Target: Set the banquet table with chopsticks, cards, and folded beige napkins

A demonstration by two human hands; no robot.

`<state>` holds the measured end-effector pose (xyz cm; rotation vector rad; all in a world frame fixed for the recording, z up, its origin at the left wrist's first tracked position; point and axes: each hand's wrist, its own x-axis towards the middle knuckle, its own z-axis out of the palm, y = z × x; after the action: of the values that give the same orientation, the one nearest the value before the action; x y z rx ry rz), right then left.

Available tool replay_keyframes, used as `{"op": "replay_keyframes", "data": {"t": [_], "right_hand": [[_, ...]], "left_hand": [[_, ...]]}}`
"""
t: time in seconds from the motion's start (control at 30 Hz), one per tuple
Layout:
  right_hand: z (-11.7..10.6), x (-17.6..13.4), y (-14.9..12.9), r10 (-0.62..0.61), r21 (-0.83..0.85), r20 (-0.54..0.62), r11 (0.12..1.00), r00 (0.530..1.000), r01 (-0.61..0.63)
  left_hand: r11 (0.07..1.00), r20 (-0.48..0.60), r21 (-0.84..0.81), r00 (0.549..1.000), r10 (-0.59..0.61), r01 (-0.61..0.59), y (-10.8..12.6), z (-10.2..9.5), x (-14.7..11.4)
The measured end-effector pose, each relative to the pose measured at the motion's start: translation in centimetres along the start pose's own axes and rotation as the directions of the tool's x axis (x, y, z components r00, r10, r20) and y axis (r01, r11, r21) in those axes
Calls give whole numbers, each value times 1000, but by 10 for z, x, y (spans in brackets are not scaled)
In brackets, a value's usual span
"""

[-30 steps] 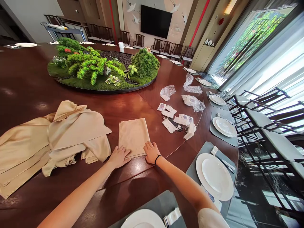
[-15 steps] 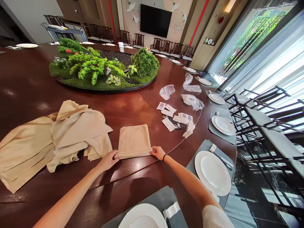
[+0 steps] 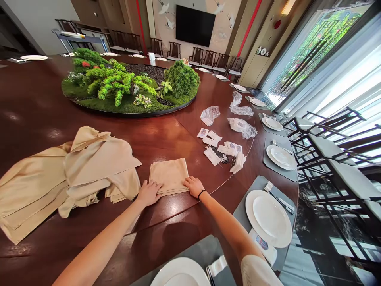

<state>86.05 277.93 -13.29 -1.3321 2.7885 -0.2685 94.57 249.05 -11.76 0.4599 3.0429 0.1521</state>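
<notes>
- Two hands, left (image 3: pixel 150 193) and right (image 3: pixel 195 186), rest at the near corners of the folded beige napkin (image 3: pixel 168 174), which lies on the wooden counter (image 3: pixel 160 135) just right of a heap of satin cloths (image 3: pixel 95 159).
- The left grip is loosely spread, fingers flat on the fabric; the right one's fingers cover its corner, though whether the thumb pinches underneath I cannot tell.
- Even pressure from both sides, with the layered edges kept flush, should crease it well; slick cloth will probably creep if pushed hard.
- Half a second ago both hands pinched a strip along the near edge; now the top looks smooth.
</notes>
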Motion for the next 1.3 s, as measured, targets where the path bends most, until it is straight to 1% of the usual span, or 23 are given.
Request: {"op": "replay_keyframes", "data": {"t": [0.07, 0.17, 0.23, 0.3, 0.4, 0.47, 0.5, 0.53, 0.6, 0.63, 0.67, 0.7, 0.73, 0.77, 0.8, 0.87, 0.9, 0.93, 1.0, 1.07, 1.17, 1.23, 1.3], "right_hand": [[-5, 0, -12, -4, -17, 23, 1000, 1000, 4], [-11, 8, -29, -53, -37, 65, 998, 996, 55], [-13, 16, -31, -72, -57, 115, 995, 991, 79], [-13, 21, -24, -51, -64, 156, 996, 986, 61], [-7, 13, -6, 6, 35, 175, 999, 984, -12], [0, -2, 5, 68, 215, 163, 971, 984, -103], [5, -10, 8, 105, 329, 160, 932, 982, -153], [10, -17, 10, 140, 444, 164, 873, 976, -200], [18, -25, 11, 187, 641, 194, 719, 963, -269], [20, -26, 11, 198, 709, 213, 642, 957, -290], [21, -25, 11, 212, 752, 220, 585, 952, -305], [21, -22, 12, 234, 770, 210, 559, 949, -308], [19, -17, 12, 260, 765, 177, 570, 949, -299], [17, -12, 13, 286, 735, 119, 618, 951, -278], [15, -6, 13, 297, 678, 51, 691, 953, -251], [12, 3, 13, 261, 510, -58, 838, 964, -196], [11, 7, 12, 225, 420, -79, 891, 971, -172], [12, 10, 11, 194, 337, -81, 928, 978, -156], [14, 15, 8, 156, 200, -63, 970, 986, -141], [17, 18, 4, 147, 104, -41, 984, 988, -142], [14, 18, 0, 127, 20, 18, 992, 992, -127], [6, 16, -2, 132, -25, 68, 991, 989, -130], [-4, 13, -7, 147, -71, 82, 987, 986, -141]], "left_hand": [[1000, 8, 1, 1000, 20, -20, 7, 2, 1], [999, 28, 40, 999, 35, -37, 13, 2, 5], [997, 46, 74, 999, 27, -31, 14, 2, 6], [997, 51, 80, 999, 11, -15, 10, 2, 4], [999, 39, -39, 999, -20, 21, -1, 2, -11], [968, 45, -243, 997, -59, 68, -11, 5, -26], [922, 64, -371, 993, -94, 111, -15, 7, -34], [848, 95, -502, 985, -143, 171, -19, 9, -40], [623, 178, -724, 953, -245, 295, -26, 14, -48], [504, 209, -797, 935, -288, 334, -29, 16, -50], [412, 225, -841, 920, -321, 349, -32, 17, -50], [366, 222, -863, 912, -346, 349, -34, 17, -48], [378, 201, -861, 910, -362, 340, -35, 16, -45], [446, 165, -833, 916, -366, 328, -36, 15, -42], [556, 117, -771, 928, -355, 310, -36, 12, -39], [797, 17, -553, 960, -278, 241, -31, 7, -32], [887, -19, -420, 975, -222, 193, -25, 5, -30], [945, -40, -291, 985, -169, 150, -19, 3, -27], [990, -40, -99, 993, -109, 105, -2, 1, -22], [995, -18, -2, 995, -103, 103, 16, 2, -16], [993, 14, 44, 994, -107, 106, 35, 4, -6], [995, 51, 50, 995, -91, 89, 41, 5, 0], [996, 93, 50, 992, -81, 77, 44, 5, 4]]}}
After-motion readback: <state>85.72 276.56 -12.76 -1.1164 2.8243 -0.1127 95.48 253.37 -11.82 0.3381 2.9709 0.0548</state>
